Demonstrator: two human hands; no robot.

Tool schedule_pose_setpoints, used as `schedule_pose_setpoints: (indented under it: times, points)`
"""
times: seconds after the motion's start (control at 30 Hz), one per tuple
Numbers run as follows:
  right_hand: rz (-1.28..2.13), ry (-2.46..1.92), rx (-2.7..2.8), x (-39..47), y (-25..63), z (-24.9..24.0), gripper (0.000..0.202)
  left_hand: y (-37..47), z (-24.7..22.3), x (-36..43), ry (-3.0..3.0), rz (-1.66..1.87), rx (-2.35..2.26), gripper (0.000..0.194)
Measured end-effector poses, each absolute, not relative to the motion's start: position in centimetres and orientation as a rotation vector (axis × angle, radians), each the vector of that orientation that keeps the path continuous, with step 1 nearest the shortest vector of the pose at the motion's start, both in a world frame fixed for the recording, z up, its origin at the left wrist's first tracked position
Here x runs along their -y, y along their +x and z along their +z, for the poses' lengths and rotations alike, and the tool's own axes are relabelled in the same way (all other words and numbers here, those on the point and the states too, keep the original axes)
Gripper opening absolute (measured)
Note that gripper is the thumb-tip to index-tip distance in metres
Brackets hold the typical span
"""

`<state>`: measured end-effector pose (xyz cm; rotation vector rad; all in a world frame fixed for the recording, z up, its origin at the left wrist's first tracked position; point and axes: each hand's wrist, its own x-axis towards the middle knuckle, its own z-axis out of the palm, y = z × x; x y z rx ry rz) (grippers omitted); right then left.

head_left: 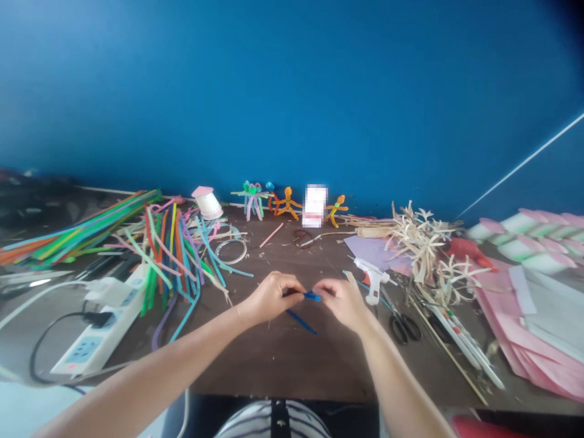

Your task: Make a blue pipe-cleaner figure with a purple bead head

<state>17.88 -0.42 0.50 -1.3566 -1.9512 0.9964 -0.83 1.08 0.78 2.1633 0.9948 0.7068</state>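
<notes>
Both hands meet above the middle of the dark table. Between them is a short, bent blue pipe cleaner (312, 296). My left hand (277, 296) pinches its left end with thumb and forefinger. From the other side, my right hand (340, 299) grips the right end, fingers closed. A straight, darker blue pipe cleaner (301, 322) slants below the hands; whether it joins the held piece is hidden by my left fingers. Nearest my right hand lies a white hot glue gun (373, 281), with black-handled scissors (404, 327) a little further right.
Bundles of coloured pipe cleaners (176, 255) spread across the left, beside a white power strip (98, 331) with plugged cables. Small orange pipe-cleaner figures (287, 204) stand at the back. Pale dried-strip flowers (417, 240), pink paper (515, 328) and white-and-pink cups (524, 237) fill the right.
</notes>
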Motion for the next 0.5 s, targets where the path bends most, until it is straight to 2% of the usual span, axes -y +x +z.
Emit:
schedule_pose_setpoints:
  times: [0.2, 0.5]
  points:
    - [0.818, -1.483, 1.909, 2.2, 16.3, -0.6, 0.025, -0.4, 0.0, -1.1, 2.042, 0.844, -1.138, 0.012]
    - [0.670, -1.571, 2.023, 3.4, 15.2, -0.2, 0.016, -0.2, -0.1, -0.5, 2.395, 0.801, -1.282, 0.013]
